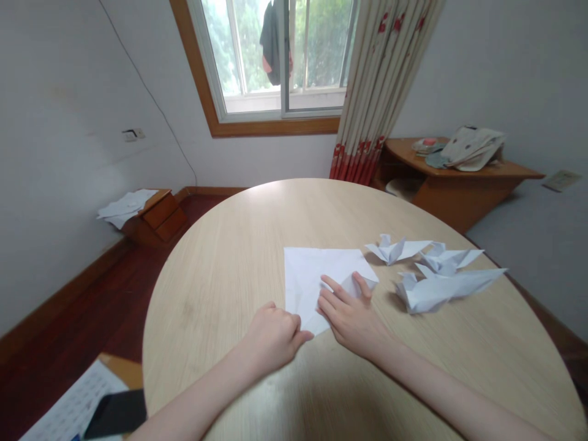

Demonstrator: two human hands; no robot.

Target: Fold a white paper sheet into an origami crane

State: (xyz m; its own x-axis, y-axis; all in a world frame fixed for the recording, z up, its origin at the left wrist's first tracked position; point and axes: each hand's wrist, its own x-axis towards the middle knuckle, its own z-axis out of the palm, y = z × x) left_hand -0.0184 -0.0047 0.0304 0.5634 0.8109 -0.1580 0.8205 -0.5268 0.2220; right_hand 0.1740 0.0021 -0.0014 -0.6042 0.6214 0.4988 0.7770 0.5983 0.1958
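Observation:
A white sheet of paper (312,272), partly folded, lies on the round wooden table (220,269). My left hand (273,335) is curled into a loose fist and pinches the sheet's near corner against the table. My right hand (351,312) rests on the sheet's right side, fingers stretched flat over a fold, thumb near the right corner. To the right of the sheet lie three folded white paper birds: a small one (395,250), a middle one (448,258) and a large one (441,289).
A dark phone (117,413) lies on printed paper (68,407) at the lower left, off the table. A wooden desk (459,177) with papers stands at the back right beside a curtain (381,92). A low drawer unit (156,214) sits at the left wall.

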